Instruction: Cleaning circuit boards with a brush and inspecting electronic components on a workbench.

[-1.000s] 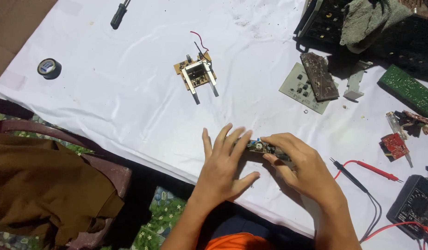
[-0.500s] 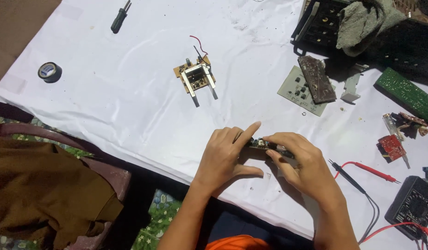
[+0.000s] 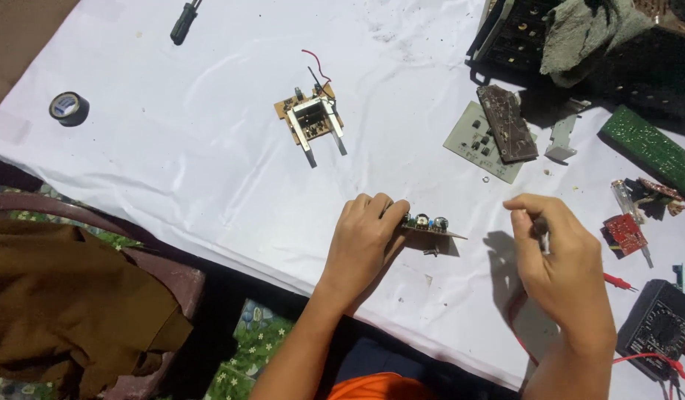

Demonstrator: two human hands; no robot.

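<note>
White cloth (image 3: 209,185) covering a work surface, seen from above. Nearest the viewer, the left hand (image 3: 364,241) is closed on one end of a small circuit board (image 3: 430,225), held edge-up just above the cloth. The right hand (image 3: 561,259), well apart from the board, is curled round a thin tool (image 3: 541,235) too hidden to identify. Farther off lie a brown board with metal prongs (image 3: 310,118), a pale green board (image 3: 479,141), a tape roll (image 3: 68,108) and a screwdriver (image 3: 184,21).
</note>
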